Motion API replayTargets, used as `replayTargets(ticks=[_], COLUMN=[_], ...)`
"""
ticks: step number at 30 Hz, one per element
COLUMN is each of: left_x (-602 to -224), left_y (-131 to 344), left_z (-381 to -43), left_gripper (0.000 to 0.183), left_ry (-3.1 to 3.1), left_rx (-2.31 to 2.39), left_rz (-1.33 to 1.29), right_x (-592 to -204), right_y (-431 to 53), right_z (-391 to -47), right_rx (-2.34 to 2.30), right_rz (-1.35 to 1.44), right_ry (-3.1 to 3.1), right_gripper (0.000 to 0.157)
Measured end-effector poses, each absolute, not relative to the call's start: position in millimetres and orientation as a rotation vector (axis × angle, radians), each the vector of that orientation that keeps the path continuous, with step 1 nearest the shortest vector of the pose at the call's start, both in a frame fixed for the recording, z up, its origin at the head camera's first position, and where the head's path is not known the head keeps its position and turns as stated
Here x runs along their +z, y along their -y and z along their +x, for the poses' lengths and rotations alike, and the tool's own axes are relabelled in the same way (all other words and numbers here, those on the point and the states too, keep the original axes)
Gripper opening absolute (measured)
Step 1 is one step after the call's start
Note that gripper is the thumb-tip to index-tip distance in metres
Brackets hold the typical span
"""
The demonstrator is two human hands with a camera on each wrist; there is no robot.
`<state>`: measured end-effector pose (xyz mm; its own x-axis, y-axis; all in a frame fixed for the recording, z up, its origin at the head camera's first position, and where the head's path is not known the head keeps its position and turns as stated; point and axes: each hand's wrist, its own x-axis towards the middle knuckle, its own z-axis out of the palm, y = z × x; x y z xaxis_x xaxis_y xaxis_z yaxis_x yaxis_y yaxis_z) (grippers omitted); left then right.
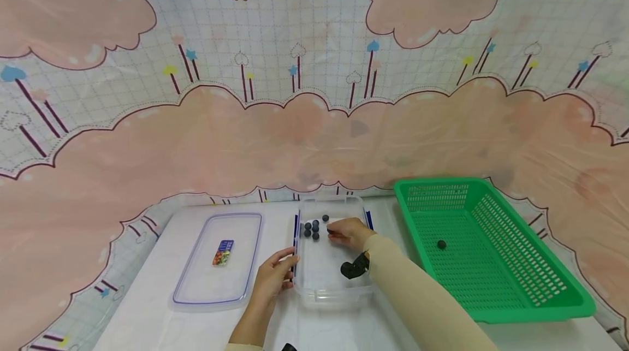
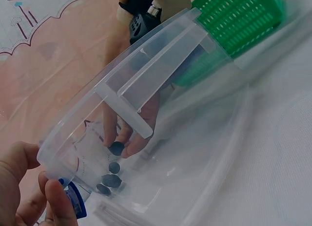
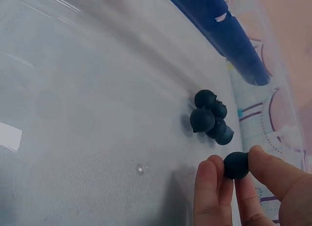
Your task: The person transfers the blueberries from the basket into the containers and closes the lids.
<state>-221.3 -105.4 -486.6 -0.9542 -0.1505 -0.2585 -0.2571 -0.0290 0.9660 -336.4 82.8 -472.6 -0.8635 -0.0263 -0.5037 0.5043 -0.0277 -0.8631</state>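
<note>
Between the thumb and fingertips of my right hand (image 1: pixel 350 232) is a small dark blue ball (image 3: pixel 237 165), pinched low inside a clear plastic box (image 1: pixel 334 289). Just left of it several more dark blue balls (image 3: pixel 202 120) lie grouped on the box floor, and a single ball (image 1: pixel 325 218) sits behind them. My left hand (image 1: pixel 273 273) holds the box's left side, thumb at the rim and fingers lower down by a blue clip (image 2: pixel 76 200). In the left wrist view, the held ball shows through the clear wall.
A green perforated basket (image 1: pixel 528 315) stands to the right with one dark ball (image 1: pixel 441 244) inside. On the left lies a clear lid (image 1: pixel 196 285) with a blue seal and a colourful label (image 1: pixel 223 253). A printed cloth (image 1: pixel 295 143) hangs behind the white table (image 1: pixel 147 291).
</note>
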Motion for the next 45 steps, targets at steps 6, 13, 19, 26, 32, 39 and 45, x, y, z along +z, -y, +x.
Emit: replayTargets(ticks=[6, 13, 19, 26, 32, 39, 45], left_x=[-485, -485, -485, -483, -484, -484, -484], left_y=[105, 105, 104, 101, 100, 103, 104], left_z=[-223, -222, -221, -223, -223, -221, -219], left_gripper=[0.044, 0.044, 0.045, 0.044, 0.043, 0.043, 0.044], left_ry=[-2.132, -2.148, -2.13, -2.145, -2.138, -2.14, -2.141], left_rx=[2.162, 2.148, 2.158, 2.146, 2.149, 2.153, 2.152], left_rz=[-0.441, -0.446, -0.448, -0.454, -0.449, -0.468, -0.45], right_x=[-470, -470, -454, -410, -389, -396, -426], right_y=[-83, -83, -90, -130, -205, -289, -328], right_z=[-337, -335, -328, -316, -309, -291, -279], right_rx=[-1.953, -1.972, -2.015, -2.101, -2.129, -1.89, -1.716], right_rz=[0.517, 0.484, 0.365, 0.153, 0.083, 0.068, 0.085], right_ry=[-1.902, -1.91, -1.872, -1.846, -1.949, -2.076, -2.149], right_gripper=[0.025, 0.028, 0.032, 0.035, 0.041, 0.063, 0.065])
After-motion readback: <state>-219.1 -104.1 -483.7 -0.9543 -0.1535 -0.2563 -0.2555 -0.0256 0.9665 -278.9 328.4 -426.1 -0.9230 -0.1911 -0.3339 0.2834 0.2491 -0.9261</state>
